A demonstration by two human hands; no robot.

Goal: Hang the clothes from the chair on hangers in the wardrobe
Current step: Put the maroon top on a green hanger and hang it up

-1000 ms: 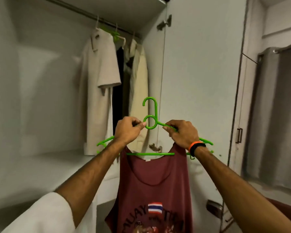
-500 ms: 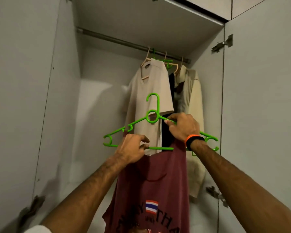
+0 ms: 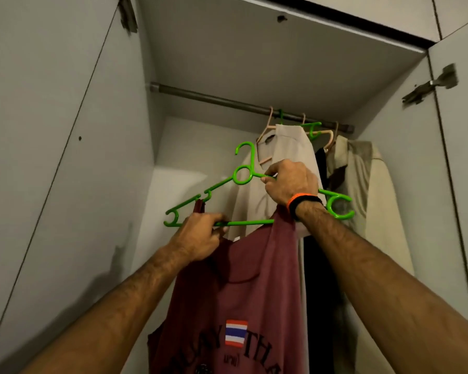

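A metal door hinge (image 3: 430,85) sits on the open right door (image 3: 459,184). A second hinge (image 3: 127,12) is mounted at the top of the left door (image 3: 52,130).

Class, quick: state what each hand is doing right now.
Left hand: closed, gripping the lower bar of the green hanger where the maroon shirt hangs.
Right hand: closed, gripping the hanger's upper right arm.

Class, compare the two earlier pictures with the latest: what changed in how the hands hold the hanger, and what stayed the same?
The left hand dropped from beside the hook to the green hanger's bottom bar and the maroon top. The hanger rose towards the rail. The right hand still grips near the hook; hanger still unhung.
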